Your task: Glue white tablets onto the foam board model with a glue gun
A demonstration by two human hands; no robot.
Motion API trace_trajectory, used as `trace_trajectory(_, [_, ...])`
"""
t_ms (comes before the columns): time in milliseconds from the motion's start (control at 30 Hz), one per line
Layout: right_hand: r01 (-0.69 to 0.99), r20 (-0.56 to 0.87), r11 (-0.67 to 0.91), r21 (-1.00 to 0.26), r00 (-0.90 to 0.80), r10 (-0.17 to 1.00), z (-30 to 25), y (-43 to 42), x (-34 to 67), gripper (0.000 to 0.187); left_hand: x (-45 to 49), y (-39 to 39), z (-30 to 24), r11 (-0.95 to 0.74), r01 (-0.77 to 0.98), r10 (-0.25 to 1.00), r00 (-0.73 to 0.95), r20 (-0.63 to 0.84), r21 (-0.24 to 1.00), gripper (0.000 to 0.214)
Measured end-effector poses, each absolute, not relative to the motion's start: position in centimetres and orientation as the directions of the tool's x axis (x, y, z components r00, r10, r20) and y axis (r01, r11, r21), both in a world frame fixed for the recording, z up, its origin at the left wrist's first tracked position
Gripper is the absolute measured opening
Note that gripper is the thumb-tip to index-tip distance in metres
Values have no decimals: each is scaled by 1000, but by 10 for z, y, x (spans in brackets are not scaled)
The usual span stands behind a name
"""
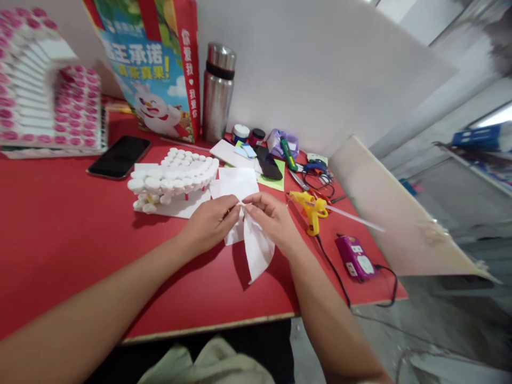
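My left hand and my right hand meet over the red table, both pinching a white paper sheet at its gathered middle. The sheet fans out above and below the pinch, its lower flap hanging towards me. Just behind the hands stands a white model built of round caps on a white base. A yellow glue gun lies right of my right hand, with a clear glue stick jutting out of it to the right.
A black phone lies at left, near stacked pink-and-white caps. A steel flask and a colourful bag stand at the back. Small jars, a green cutter, scissors and a purple power strip crowd the right side.
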State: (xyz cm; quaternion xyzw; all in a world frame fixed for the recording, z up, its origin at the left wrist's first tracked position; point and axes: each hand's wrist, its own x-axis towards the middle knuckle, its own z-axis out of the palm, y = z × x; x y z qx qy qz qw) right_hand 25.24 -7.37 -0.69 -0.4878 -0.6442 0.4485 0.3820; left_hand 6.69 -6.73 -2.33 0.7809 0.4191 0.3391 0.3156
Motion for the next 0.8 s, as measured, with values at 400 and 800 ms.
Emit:
trace_trajectory(400, [519, 175, 324, -791, -315, 933, -1, -77, 263, 22, 69, -71, -17, -164, 254, 898, 438, 38, 953, 29])
trace_trajectory(800, [609, 333, 538, -583, -425, 842, 6, -81, 263, 12, 68, -65, -14, 298, -66, 845, 483, -230, 952, 24])
